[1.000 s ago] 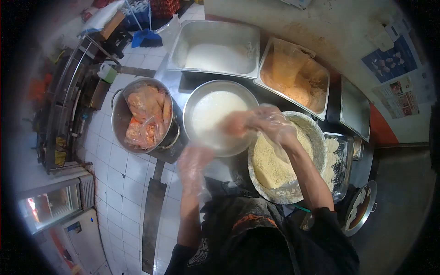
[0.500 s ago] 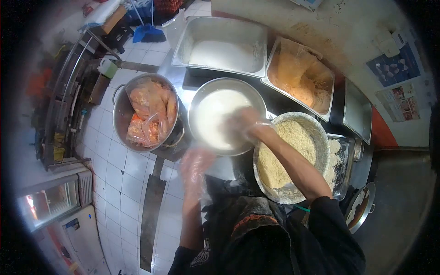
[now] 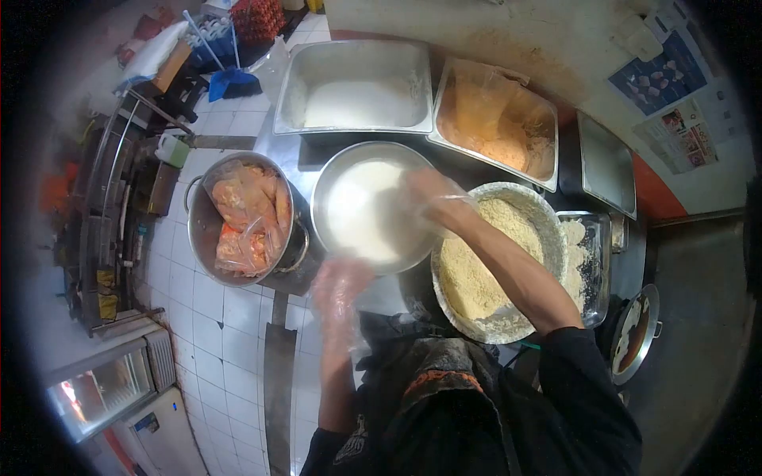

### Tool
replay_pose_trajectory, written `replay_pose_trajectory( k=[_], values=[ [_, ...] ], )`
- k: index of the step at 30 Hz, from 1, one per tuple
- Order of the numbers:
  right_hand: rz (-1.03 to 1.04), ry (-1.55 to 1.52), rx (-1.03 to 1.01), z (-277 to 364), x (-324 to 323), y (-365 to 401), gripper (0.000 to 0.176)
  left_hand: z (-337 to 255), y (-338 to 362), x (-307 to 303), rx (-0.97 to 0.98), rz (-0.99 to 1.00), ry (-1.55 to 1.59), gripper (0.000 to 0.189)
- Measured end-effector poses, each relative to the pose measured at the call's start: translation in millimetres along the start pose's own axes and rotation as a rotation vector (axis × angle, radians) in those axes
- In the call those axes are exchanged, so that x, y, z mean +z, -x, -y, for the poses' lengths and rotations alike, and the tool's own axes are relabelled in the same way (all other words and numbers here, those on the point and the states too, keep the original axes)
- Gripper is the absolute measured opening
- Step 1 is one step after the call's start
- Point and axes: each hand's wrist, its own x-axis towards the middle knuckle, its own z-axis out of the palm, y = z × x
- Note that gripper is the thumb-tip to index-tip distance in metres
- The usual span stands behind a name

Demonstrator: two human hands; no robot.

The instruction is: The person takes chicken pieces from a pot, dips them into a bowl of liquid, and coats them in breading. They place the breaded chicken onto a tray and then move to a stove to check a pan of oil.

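A round metal bowl [image 3: 321, 230] holds a smooth, milky-white mixture [image 3: 365, 208]. Over its right side is my right hand [image 3: 432, 193] in a clear plastic glove, its fingers smeared by motion. My left hand [image 3: 341, 287], also in a clear glove, is at the bowl's near-left rim, and blur hides how its fingers are bent. Under my right forearm stands a wide, floury basin [image 3: 548, 210] of pale yellow crumbly powder [image 3: 480, 274]. Left of the bowl, a deep metal pot [image 3: 198, 246] contains raw meat pieces [image 3: 246, 198] and clear plastic bags.
Behind the bowl are a rectangular metal pan [image 3: 290, 91] with white contents and another pan [image 3: 548, 151] with orange-tinted powder and a bag. A floury tray [image 3: 599, 270] stands right of the basin, with a round pan [image 3: 639, 345] beyond it. White tiled floor [image 3: 202, 309] lies left.
My right hand has moved right, from over the white mixture toward the bowl's right rim. My left hand stays at the near-left rim. The camera view has shifted and turned slightly.
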Motion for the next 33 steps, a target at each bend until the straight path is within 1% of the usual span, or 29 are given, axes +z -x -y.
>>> replay_pose_trajectory(
  k=[2,3,5,7,8,9,11,12,13,14,15,17,18,19,20,21,22,23,24,25,26,27,29,33],
  values=[
    [-0.001,-0.031,-0.011,6,-16,8,0.028,-7,9,9,0.036,0.053,-0.062,0.026],
    [-0.019,-0.036,-0.029,10,-22,12,0.029,-8,10,12,0.032,0.058,-0.065,0.026],
    [-0.042,-0.046,-0.036,17,-37,21,0.03,-9,11,16,-0.008,0.096,-0.17,0.028],
    [-0.121,-0.077,-0.062,27,-56,28,0.027,-5,13,18,0.014,0.146,-0.198,0.03],
    [-0.099,-0.072,0.004,38,-72,33,0.027,-3,14,19,0.04,0.189,-0.22,0.032],
    [-0.104,-0.077,0.014,47,-87,39,0.027,0,15,21,0.036,0.199,-0.227,0.032],
    [-0.081,-0.174,0.064,56,-110,49,0.026,7,21,31,0.113,0.274,-0.406,0.035],
    [-0.19,-0.211,0.003,56,-111,55,0.025,10,26,40,0.103,0.294,-0.41,0.035],
    [-0.2,-0.213,0.024,52,-103,53,0.025,13,31,50,0.111,0.441,-0.577,0.038],
    [-0.242,-0.12,-0.08,44,-88,47,0.026,14,36,64,0.126,0.594,-0.745,0.04],
    [-0.288,-0.023,-0.177,37,-76,42,0.027,20,40,82,0.127,0.627,-0.751,0.04],
    [-0.265,-0.028,-0.169,38,-63,44,0.023,34,49,117,0.542,1.04,-1.244,0.038],
    [-0.35,-0.023,-0.269,27,-37,32,0.02,65,43,118,0.558,1.113,-1.231,0.038],
    [-0.437,-0.004,-0.358,16,-14,17,0.018,107,35,117,0.781,1.277,-1.112,0.041],
    [-0.449,-0.059,-0.238,25,-1,14,0.018,150,28,116,1.009,1.422,-0.972,0.044],
    [-0.388,-0.053,-0.204,32,-2,14,0.017,155,28,119,0.961,1.454,-1.071,0.044],
    [-0.462,-0.152,-0.206,36,4,16,0.015,152,29,130,0.926,1.484,-1.146,0.044],
    [-0.552,-0.106,-0.226,39,22,3,0.012,152,31,138,0.917,1.522,-1.215,0.044],
    [-0.624,-0.11,-0.297,39,39,-16,0.011,147,30,144,0.88,1.523,-1.291,0.044],
    [-0.588,-0.108,-0.237,52,31,-8,0.011,144,31,148,0.855,1.52,-1.349,0.044],
    [-0.705,-0.077,-0.269,54,37,-9,0.013,143,30,152,0.832,1.523,-1.395,0.044],
    [-0.731,-0.194,-0.424,50,41,-13,0.015,141,27,151,0.787,1.516,-1.421,0.044],
    [-0.705,-0.103,-0.336,56,30,0,0.015,138,25,154,0.722,1.511,-1.46,0.044],
    [-0.729,-0.141,-0.262,61,30,-2,0.016,128,27,148,0.615,1.508,-1.518,0.044]
  ],
)
